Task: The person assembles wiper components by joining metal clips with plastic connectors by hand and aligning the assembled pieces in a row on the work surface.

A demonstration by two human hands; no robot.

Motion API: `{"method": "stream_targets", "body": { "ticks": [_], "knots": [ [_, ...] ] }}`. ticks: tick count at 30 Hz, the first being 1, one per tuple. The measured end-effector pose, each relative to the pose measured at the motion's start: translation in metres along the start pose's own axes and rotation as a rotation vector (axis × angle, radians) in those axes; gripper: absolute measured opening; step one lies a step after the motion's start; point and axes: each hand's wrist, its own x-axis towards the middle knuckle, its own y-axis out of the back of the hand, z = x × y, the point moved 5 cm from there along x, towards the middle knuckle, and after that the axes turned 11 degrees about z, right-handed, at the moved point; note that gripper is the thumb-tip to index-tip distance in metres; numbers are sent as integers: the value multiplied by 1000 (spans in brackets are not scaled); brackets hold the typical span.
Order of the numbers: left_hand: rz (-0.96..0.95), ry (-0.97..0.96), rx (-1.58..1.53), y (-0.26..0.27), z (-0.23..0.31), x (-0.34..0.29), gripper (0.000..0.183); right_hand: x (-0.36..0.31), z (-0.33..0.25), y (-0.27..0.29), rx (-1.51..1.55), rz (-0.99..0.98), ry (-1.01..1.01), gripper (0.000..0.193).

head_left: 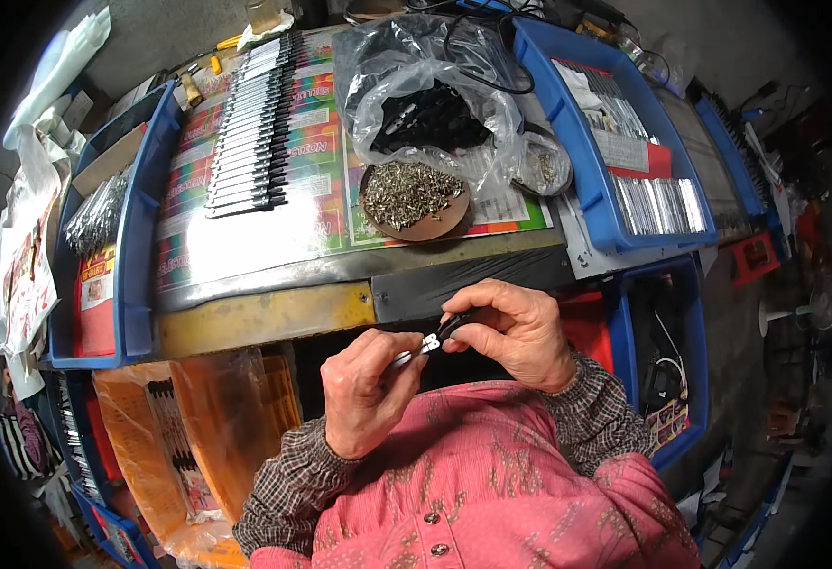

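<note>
Between the bench and the chest of the person wearing my camera, I see both hands raised and nearly meeting. Thumb and fingers of the left hand (364,384) pinch a slim silver metal piece (430,342), the back of that hand turned partly up to me and its fingers aimed up and to the right. Slightly higher, the right hand (516,332) reaches in leftward, thumb and fingertips pinching a small black piece (452,325). The two pieces come together between the fingertips (whether they are joined, I can't tell from up here). Both wrists are bent, and both forearms lie close to the body in checked sleeves (293,479).

Just beyond the hands runs the bench's near edge, a yellow strip (283,311) on the left and a black strip (478,282) on the right. Past it, I read some room on the glossy bench top (293,247), between the left blue bin (133,294) and the brown bowl (438,226) of small metal parts. Below the bench, an orange crate (285,384) bounds the left side and a lower blue bin (693,303) the right.
</note>
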Motion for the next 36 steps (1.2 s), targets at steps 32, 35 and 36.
{"method": "stream_targets", "body": {
  "ticks": [32,35,36],
  "knots": [
    [-60,-110,55,-6,2,-8,22,-9,29,-4,65,-169,-263,15],
    [-107,-79,17,-6,1,-10,22,-8,33,-5,157,-218,-297,13],
    [-108,-74,16,-6,0,-11,22,-9,32,-6,187,-230,-311,13]
  ]
}}
